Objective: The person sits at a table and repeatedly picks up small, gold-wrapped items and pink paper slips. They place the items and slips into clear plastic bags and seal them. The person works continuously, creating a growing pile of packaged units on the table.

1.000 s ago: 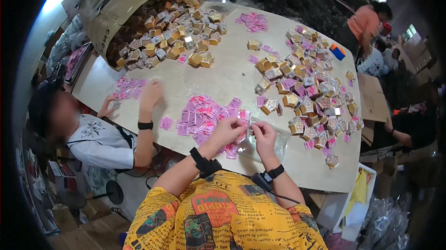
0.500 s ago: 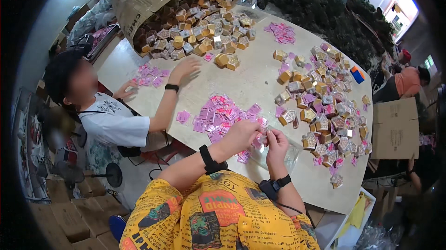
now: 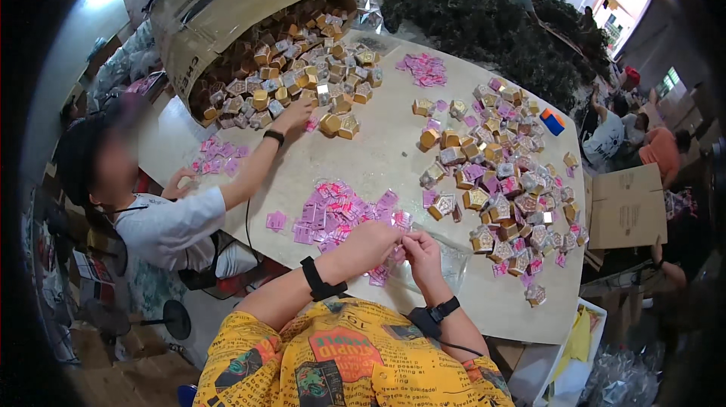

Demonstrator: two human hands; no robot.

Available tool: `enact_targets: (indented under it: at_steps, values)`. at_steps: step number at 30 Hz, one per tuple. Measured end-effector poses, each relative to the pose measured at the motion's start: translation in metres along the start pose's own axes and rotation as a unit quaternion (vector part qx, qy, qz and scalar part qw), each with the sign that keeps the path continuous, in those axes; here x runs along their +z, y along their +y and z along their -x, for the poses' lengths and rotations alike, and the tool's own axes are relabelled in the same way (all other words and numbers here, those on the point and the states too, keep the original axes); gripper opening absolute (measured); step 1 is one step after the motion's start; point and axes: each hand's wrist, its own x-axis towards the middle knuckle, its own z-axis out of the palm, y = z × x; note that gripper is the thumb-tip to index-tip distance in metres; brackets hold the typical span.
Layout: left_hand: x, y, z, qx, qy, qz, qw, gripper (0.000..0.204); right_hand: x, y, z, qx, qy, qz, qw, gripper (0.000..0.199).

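Observation:
My left hand [image 3: 373, 244] and my right hand [image 3: 423, 257] meet above the near edge of the table, fingers pinched together. Between them shows part of a small pink card [image 3: 398, 255], mostly covered by the fingers. Just beyond my left hand spreads a loose pile of pink cards [image 3: 333, 210]. Beneath and beside my right hand lies a clear plastic bag [image 3: 454, 262]. To the right is a heap of small gold-and-clear faceted boxes [image 3: 495, 206], with pink cards scattered among them.
A large cardboard carton [image 3: 227, 13] lies on its side at the far left, spilling more boxes. A co-worker's hand [image 3: 295, 114] reaches to that spill. More pink cards [image 3: 425, 69] lie at the back; an orange-and-blue object [image 3: 553, 122] sits near the right edge.
The view has shifted, so the table sits further left. My hands stay together, fingers closer now. The co-worker's hand has moved from above the table to the spilled boxes.

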Motion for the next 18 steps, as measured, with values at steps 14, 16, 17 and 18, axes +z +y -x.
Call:
enact_targets:
  at_steps: [14,16,17,18]
  values:
    - [-0.015,0.005,-0.022,0.18,-0.052,-0.185,0.965,0.025,-0.015,-0.014,0.003,0.057,-0.062,0.103,0.991,0.011]
    - [-0.011,0.005,-0.025,0.176,-0.047,-0.173,0.968,0.017,-0.014,-0.02,0.007,0.066,-0.061,0.105,0.99,0.011]
    - [-0.009,0.002,-0.025,0.169,-0.054,-0.165,0.97,0.015,-0.013,-0.024,0.007,0.072,-0.065,0.104,0.99,0.011]
    - [-0.007,-0.001,-0.026,0.161,-0.061,-0.157,0.972,0.013,-0.013,-0.025,0.007,0.079,-0.07,0.104,0.989,0.011]
